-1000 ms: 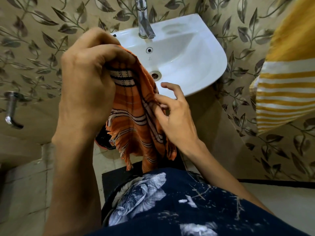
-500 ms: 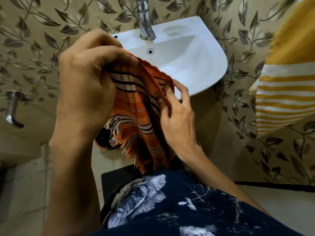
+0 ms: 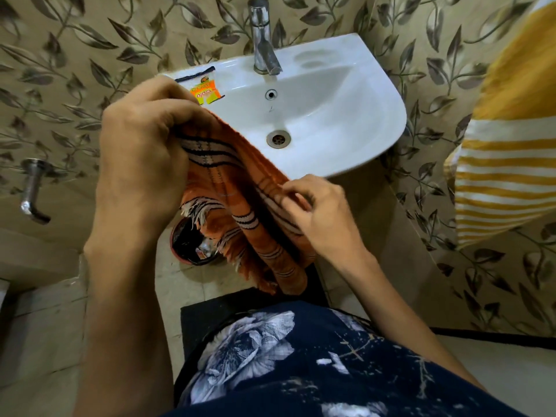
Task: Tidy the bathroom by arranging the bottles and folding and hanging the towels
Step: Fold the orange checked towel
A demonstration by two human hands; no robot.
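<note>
An orange towel (image 3: 237,188) with black and white stripes and a frayed fringe hangs bunched in front of the white sink (image 3: 355,121). My left hand (image 3: 144,149) grips its upper end at the sink's left rim. Lower and to the right, my right hand (image 3: 319,209) pinches the towel's edge between thumb and fingers. A yellow towel with white stripes (image 3: 505,145) hangs at the right wall. No bottles are in view.
A chrome tap (image 3: 263,43) stands at the back of the sink, and an orange sachet (image 3: 207,93) lies on its left rim. A wall tap (image 3: 31,191) juts out at the left. A dark round bin (image 3: 192,245) sits on the floor below the towel.
My right hand slid down and to the right along the towel's edge. The left hand moved slightly lower, uncovering the orange sachet on the sink rim.
</note>
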